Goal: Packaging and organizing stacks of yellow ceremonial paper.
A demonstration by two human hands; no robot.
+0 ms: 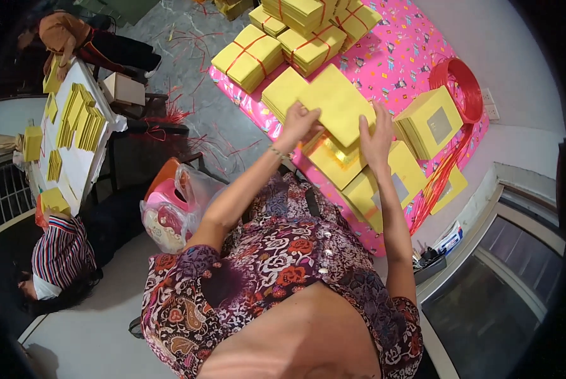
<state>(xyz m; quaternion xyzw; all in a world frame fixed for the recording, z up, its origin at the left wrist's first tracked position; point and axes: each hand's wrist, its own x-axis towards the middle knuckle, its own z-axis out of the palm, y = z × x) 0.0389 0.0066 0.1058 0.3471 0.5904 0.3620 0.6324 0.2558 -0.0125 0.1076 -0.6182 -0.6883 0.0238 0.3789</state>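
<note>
Overhead view of a paper-stacking station. The left hand [300, 123] and right hand [376, 140] grip opposite edges of a yellow paper stack [340, 104], held above loose yellow sheets [359, 183] on a pink patterned cloth [396, 63]. Tied yellow bundles [283, 44] lie beyond; a red string coil [463, 85] sits at right. Two other people work at a white table [74, 158] at left.

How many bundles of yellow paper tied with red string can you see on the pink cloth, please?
5 at least, clustered at the pink cloth's far end; more may be cut off.
</note>
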